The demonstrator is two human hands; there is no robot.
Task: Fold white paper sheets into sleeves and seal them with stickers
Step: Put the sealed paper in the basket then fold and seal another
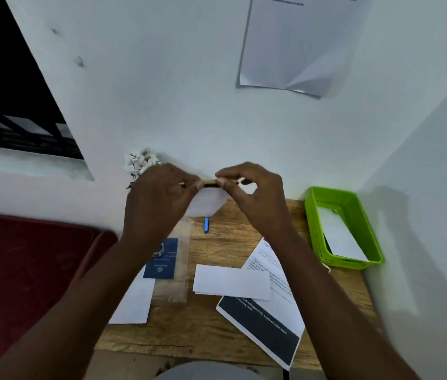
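White sheets lie in the green basket (316,215); my left hand (159,198) and right hand (255,198) pinch a small yellowish strip (211,182).

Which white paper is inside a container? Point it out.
The white sheet lying in the green plastic basket at the table's right edge. The other white papers, such as the folded white sheet, lie directly on the wooden table.

Two hands (162,193) (255,193); one green basket (316,231); one blue pen (206,224); one wall sheet (296,45); one navy card (162,259)
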